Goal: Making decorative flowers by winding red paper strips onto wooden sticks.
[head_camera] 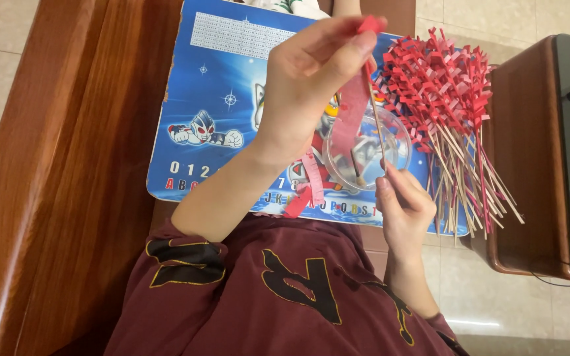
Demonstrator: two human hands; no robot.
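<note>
Lying flat under everything is a blue cartoon-print board point(212, 99), resting on a wooden bench point(67, 165), w/ the person's maroon shirt point(285, 290) showing below it. Piling up to the right of both hands is a big heap of sticks w/ red paper twists point(453, 112), stick ends fanning down toward the board's corner, well clear of either grip. Sitting just below the left hand and right above the right hand is a clear round plastic dish point(367, 155). Trailing down from the left hand's pinch is a pink-red paper strip point(348, 115), its loose end curling onto the board below the wrist. The left hand point(311, 86) is pinching the strip's top end against a thin wooden stick point(377, 128). The right hand point(404, 207) is gripping the stick's lower end btwn thumb & fingertips, so the stick is running up from one grip to the other.
</note>
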